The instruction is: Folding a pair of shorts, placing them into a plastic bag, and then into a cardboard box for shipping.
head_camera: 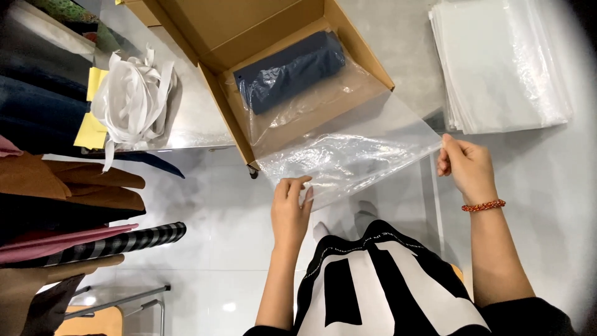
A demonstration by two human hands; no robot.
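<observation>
We look down from the head camera at a person's two bare hands holding a clear plastic bag (348, 155) stretched between them, above the pale floor and at the near edge of a grey table (398, 37). The left hand (291, 208) pinches the bag's near left corner, thumb on top and fingers curled beneath the film. The right hand (466, 168), with a red beaded bracelet (483, 205) at the wrist, pinches the bag's right edge between thumb and bunched fingers. The far end of the bag reaches into an open cardboard box (261, 37) on the table, where a folded dark blue garment (292, 71) lies inside the plastic. A stack of clear bags (497, 62) sits to the right, well apart. A bundle of white strips (130, 93) lies to the left of the box, and folded fabrics (68, 199) hang at the far left.
</observation>
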